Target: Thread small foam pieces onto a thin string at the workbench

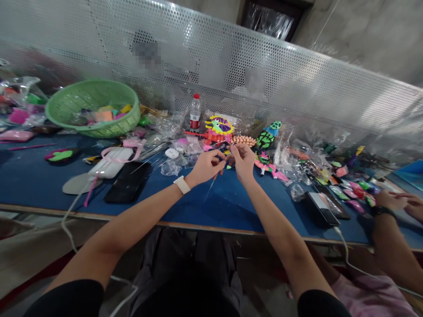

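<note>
Over the middle of the blue table (205, 211), my left hand (207, 167) and my right hand (243, 162) come close together, fingers bent into pinches. Whatever they grip is small and mostly hidden by the fingers. A thin pale strand shows just below the left fingers. Right behind them are a yellow-rimmed purple and green figure (218, 126), a tan ridged piece (243, 141) and a black and green piece (265, 139). A pink figure with green (266, 164) lies beside my right hand. The white wristband (182, 185) is on my left wrist.
To the left are a green basket (94, 130) of coloured pieces, a black phone (127, 182) and a white power bank (110, 163) with a cable. A red-capped bottle (195, 112) stands behind. On the right are a black device (320, 209), plastic bags and a co-worker's hand (390, 200).
</note>
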A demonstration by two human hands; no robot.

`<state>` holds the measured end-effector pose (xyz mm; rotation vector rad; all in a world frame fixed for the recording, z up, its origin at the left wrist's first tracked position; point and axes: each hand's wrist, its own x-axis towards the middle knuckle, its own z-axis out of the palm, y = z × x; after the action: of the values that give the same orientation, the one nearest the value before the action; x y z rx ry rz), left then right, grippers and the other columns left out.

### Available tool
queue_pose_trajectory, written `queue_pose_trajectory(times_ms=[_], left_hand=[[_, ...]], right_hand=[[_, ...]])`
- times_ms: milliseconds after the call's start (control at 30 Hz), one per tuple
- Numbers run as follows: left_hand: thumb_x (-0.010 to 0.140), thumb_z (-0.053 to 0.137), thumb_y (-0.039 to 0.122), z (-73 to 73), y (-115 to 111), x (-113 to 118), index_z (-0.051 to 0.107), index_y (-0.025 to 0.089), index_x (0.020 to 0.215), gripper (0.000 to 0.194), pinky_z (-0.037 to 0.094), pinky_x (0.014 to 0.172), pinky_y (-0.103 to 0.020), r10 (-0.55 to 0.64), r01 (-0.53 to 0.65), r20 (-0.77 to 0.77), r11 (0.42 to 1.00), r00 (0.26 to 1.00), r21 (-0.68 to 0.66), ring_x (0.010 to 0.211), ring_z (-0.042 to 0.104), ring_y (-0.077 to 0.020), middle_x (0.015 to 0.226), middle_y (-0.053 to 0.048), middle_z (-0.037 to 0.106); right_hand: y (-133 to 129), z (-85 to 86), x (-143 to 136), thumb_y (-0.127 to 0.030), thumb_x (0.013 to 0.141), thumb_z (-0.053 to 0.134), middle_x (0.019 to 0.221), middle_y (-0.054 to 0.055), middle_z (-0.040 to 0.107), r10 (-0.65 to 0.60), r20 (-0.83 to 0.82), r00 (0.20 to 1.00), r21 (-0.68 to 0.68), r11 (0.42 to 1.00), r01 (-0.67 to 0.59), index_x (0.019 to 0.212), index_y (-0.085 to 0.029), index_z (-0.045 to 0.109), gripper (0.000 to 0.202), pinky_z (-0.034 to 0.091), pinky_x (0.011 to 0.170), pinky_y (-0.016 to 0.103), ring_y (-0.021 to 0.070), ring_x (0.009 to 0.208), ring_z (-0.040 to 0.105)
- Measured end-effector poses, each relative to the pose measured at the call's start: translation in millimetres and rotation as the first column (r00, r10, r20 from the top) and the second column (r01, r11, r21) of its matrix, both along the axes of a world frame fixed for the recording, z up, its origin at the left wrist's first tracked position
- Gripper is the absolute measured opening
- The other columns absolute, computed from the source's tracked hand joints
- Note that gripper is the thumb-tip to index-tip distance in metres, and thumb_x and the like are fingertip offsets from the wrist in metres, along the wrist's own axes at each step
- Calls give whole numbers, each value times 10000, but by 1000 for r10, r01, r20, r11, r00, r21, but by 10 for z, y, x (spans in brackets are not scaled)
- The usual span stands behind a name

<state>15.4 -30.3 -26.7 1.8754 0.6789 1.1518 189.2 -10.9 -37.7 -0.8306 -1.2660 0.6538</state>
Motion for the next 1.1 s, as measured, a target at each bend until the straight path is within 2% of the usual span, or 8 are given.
queue_pose_trajectory(times_ms=[167,300,533,800,900,967,1033,1100], left_hand=[[984,663,266,27,-1,6,601,189,960,102,422,394,-187,-122,131,66,976,990,-174,349,550,-80,585,28,688],[973,682,277,25,-2,1,595,189,947,126,427,395,-183,-171,177,53,969,984,-173,367,585,-88,599,19,703],[995,664,277,38,1,-24,611,195,972,100,375,352,-194,-29,41,83,989,996,-144,312,470,-61,575,39,663],[1048,669,471,49,7,-88,684,177,997,299,364,385,-208,-118,115,-35,991,992,-72,348,488,-70,583,29,671],[1080,593,445,60,1,-144,683,196,865,340,423,485,-237,99,-88,-35,969,995,232,448,525,-88,576,23,632],[1066,613,412,98,20,-182,674,204,889,279,475,578,-263,307,-311,78,851,948,424,537,556,-107,621,23,625],[1051,652,417,168,59,-208,671,204,1033,214,532,670,-283,406,-440,180,758,896,481,656,617,-127,764,-2,683],[1057,664,452,255,104,-215,641,201,1206,292,582,758,-291,382,-423,185,781,906,460,821,689,-149,963,-55,744]], right_hand=[[50,18,19,-599,772,899,954,38,847,2,-114,993,-79,997,-11,886,-255,654,437,500,433,250,139,569,700],[109,-1,53,-559,696,948,949,35,850,7,-190,982,-142,989,-35,878,-246,641,475,551,487,234,149,634,760],[190,-18,167,-519,684,974,982,29,864,88,-261,961,-244,957,-154,925,-259,685,457,666,616,247,183,811,841],[158,52,220,-469,730,950,957,29,858,117,-250,961,-258,949,-182,901,-246,752,344,660,618,251,160,762,811],[139,87,233,-508,762,917,949,30,848,116,-170,979,-214,965,-151,902,-255,734,342,662,623,274,160,759,794],[109,125,236,-522,790,884,958,34,845,105,-124,987,-183,975,-127,909,-268,729,321,670,634,299,165,760,784],[55,174,221,-516,809,866,948,30,841,107,-92,990,-142,983,-119,914,-278,733,292,675,645,315,164,750,776],[-23,230,178,-494,813,873,907,20,833,124,-67,990,-99,987,-130,911,-280,743,269,678,652,321,161,725,768]])
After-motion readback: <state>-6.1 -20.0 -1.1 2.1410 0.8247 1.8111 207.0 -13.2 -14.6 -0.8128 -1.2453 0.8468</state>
